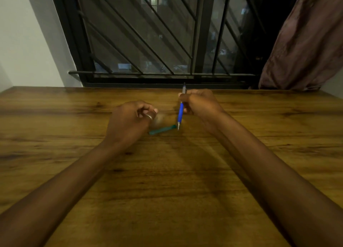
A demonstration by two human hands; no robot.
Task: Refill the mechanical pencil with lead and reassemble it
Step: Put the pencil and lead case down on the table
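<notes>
Wooden table (pixel 167 181) carried both of my forearms. My right hand (pixel 201 103) was closed around the upper part of the blue pencil (pixel 180 113), held nearly upright, metal tip down, just above the table. My left hand (pixel 130 120) was curled, blurred; whether it pinched anything, I could not tell. 1 green lead tube (pixel 162 130) lay flat between my hands, near the pencil tip.
</notes>
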